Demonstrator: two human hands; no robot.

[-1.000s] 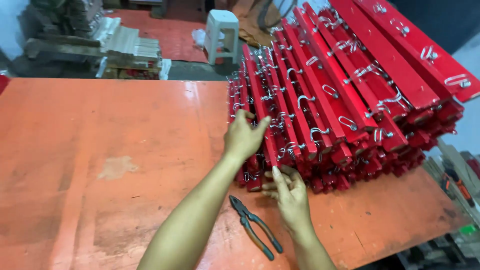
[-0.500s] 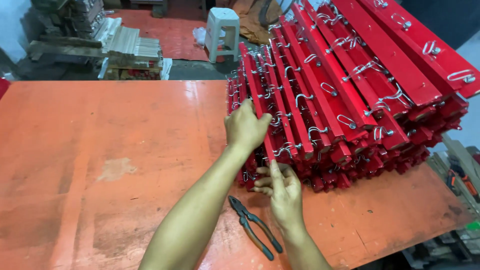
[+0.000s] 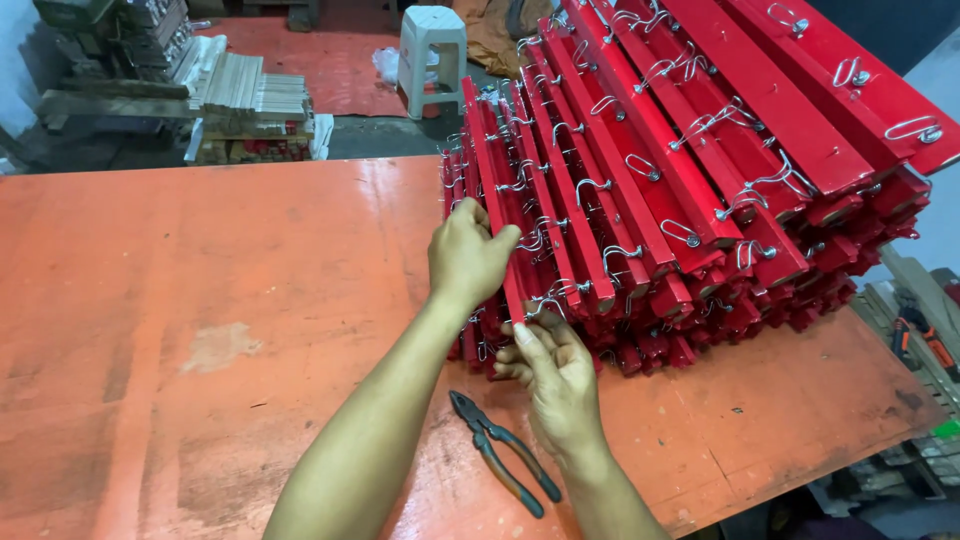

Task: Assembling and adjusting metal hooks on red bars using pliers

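Note:
A big stack of red painted wooden bars with metal hooks [image 3: 690,170] lies on the right half of an orange table [image 3: 200,300]. My left hand [image 3: 468,255] grips the leftmost red bar [image 3: 492,215] of the stack from the side, about midway along it. My right hand [image 3: 550,370] pinches the near end of the same bar, by a small metal hook. A pair of dark-handled pliers [image 3: 502,462] lies on the table just left of my right wrist.
Beyond the table's far edge stand a white plastic stool [image 3: 432,55] and piles of pale wood pieces [image 3: 245,95] on a red floor mat. Tools lie on a lower surface at the right edge [image 3: 920,340].
Both hands have closed in on the leftmost bar: the left hand moved up along it and the right hand rose to its near end.

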